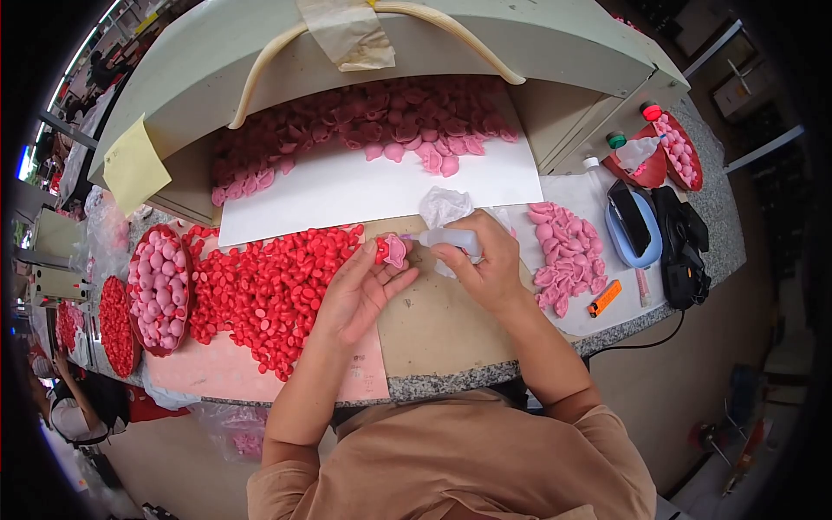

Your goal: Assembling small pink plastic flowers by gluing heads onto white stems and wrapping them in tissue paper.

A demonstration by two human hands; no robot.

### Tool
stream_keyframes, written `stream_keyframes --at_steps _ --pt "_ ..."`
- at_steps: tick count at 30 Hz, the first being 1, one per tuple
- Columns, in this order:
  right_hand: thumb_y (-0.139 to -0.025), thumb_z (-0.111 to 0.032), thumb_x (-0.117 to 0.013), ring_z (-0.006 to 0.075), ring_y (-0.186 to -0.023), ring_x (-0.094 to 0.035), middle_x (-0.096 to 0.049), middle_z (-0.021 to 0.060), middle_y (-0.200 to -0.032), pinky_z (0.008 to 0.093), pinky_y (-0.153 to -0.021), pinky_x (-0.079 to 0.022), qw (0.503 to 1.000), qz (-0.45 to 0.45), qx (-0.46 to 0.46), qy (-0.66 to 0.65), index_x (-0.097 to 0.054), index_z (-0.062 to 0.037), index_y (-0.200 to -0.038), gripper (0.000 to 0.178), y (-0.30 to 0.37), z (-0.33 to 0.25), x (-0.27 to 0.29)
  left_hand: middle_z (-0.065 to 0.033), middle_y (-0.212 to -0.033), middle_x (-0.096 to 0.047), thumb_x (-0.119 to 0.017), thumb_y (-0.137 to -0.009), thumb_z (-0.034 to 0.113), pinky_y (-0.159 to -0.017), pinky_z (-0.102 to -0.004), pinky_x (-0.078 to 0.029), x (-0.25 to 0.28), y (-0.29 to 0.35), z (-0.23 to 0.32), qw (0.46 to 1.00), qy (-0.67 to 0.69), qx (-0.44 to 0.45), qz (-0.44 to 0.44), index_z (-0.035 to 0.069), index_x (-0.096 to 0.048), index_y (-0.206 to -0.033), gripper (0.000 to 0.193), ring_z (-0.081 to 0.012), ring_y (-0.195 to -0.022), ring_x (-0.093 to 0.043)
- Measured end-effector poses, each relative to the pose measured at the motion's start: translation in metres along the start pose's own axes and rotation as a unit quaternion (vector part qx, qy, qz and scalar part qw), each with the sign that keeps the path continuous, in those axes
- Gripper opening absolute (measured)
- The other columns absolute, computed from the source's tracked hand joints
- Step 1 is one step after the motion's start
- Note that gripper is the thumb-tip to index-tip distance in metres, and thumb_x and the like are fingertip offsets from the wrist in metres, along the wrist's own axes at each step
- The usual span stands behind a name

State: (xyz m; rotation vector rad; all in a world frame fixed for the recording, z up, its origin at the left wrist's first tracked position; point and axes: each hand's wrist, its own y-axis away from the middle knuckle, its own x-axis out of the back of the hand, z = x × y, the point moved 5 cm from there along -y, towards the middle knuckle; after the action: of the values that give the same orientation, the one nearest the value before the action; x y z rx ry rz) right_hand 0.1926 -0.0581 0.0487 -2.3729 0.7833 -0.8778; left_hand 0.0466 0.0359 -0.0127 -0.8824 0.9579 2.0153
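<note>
one red-and-pink piece (pixel 393 251) is pinched in our left hand (pixel 362 292), above the tabletop (pixel 459 378), in from its near edge; our right hand (pixel 487 260) grips a bottle (pixel 455 240), its tip by the piece. red bits (pixel 260 295) spread toward the tabletop's left edge, and a phone (pixel 627 217) rests near its right edge. past the edges we see pale floor (pixel 702 355) on the right, a person (pixel 82 407) on the left.
</note>
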Motion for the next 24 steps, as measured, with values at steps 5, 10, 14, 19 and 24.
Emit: stream_keyframes --at_steps 5,10,14,19,24 --pt "-0.078 -0.017 -0.072 0.018 -0.065 -0.057 -0.06 0.0091 -0.076 0.0272 -0.057 -0.044 1.0 0.004 0.003 0.002 -0.057 -0.0026 -0.089 0.023 0.0004 0.0005 -0.0007 -0.0162 -0.118 -0.055 -0.044 -0.097 0.024 -0.097 -0.0438 -0.045 0.0007 -0.0002 0.0004 1.0 -0.003 -0.006 0.006 -0.001 -0.049 -0.119 0.034 -0.0234 -0.109 -0.055" --pt "-0.077 -0.019 -0.073 0.0195 -0.064 -0.057 -0.06 0.0095 -0.075 0.0281 -0.056 -0.044 1.0 0.008 0.012 0.01 -0.057 -0.0032 -0.088 0.025 -0.0004 -0.0018 -0.0004 -0.0139 -0.115 -0.057 -0.046 -0.096 0.023 -0.097 -0.0438 -0.045 0.0018 0.0 -0.0002 1.0 -0.001 -0.005 0.001 0.0 -0.05 -0.118 0.032 -0.0221 -0.106 -0.056" --pt "-0.073 -0.022 -0.075 0.0276 -0.065 -0.054 -0.055 0.0106 -0.073 0.0354 -0.058 -0.042 0.999 0.019 -0.022 -0.021 -0.059 -0.0029 -0.084 0.028 -0.0002 -0.0023 -0.0008 -0.0109 -0.11 -0.058 -0.048 -0.096 0.022 -0.098 -0.0433 -0.045 -0.0017 0.0007 0.0003 1.0 -0.009 -0.008 0.01 0.001 -0.05 -0.119 0.031 -0.0207 -0.103 -0.057" --pt "-0.071 -0.023 -0.076 0.0275 -0.065 -0.054 -0.056 0.0107 -0.073 0.0353 -0.057 -0.042 0.999 0.022 -0.021 -0.019 -0.059 -0.0026 -0.083 0.029 -0.0005 -0.0031 -0.0003 -0.0097 -0.111 -0.058 -0.048 -0.095 0.02 -0.098 -0.0422 -0.045 0.0015 0.0004 0.0009 1.0 -0.01 -0.029 0.004 0.001 -0.05 -0.12 0.031 -0.02 -0.104 -0.057" --pt "-0.073 -0.021 -0.075 0.0234 -0.064 -0.056 -0.058 0.01 -0.073 0.0314 -0.057 -0.043 1.0 0.023 0.005 -0.006 -0.058 -0.003 -0.086 0.029 -0.0003 -0.0034 0.0013 -0.0093 -0.113 -0.057 -0.049 -0.095 0.019 -0.099 -0.0407 -0.043 -0.0002 0.0006 0.0021 0.999 -0.023 -0.036 0.002 0.002 -0.047 -0.125 0.035 -0.0195 -0.106 -0.056"
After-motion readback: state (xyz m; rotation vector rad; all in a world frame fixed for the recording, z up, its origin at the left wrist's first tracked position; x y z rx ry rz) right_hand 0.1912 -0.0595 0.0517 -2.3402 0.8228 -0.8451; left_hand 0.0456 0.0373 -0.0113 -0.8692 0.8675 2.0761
